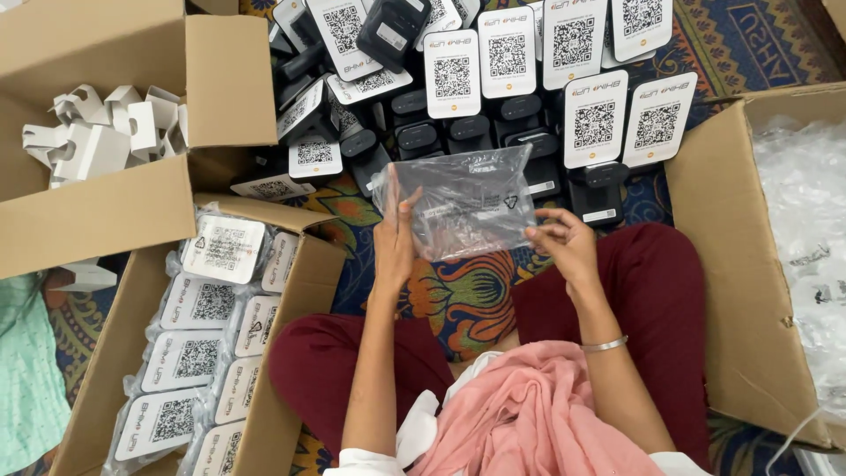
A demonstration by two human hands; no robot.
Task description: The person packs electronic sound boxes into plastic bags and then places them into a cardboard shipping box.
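Now we hold a clear plastic bag (467, 204), crinkled and glossy, with something dark inside, up above our lap. Our left hand (394, 242) grips its nine o'clock edge, thumb over the film; our right hand (561, 244) pinches its four o'clock corner between fingertips. Beyond, at twelve o'clock, stand black devices with white code cards (505, 79).

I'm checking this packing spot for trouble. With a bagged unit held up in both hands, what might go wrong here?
1. The clear plastic bag is held only at its edges by the left hand and right hand; it may slip out.
2. It hangs above the crowded black devices with upright white cards, so a drop might topple some.
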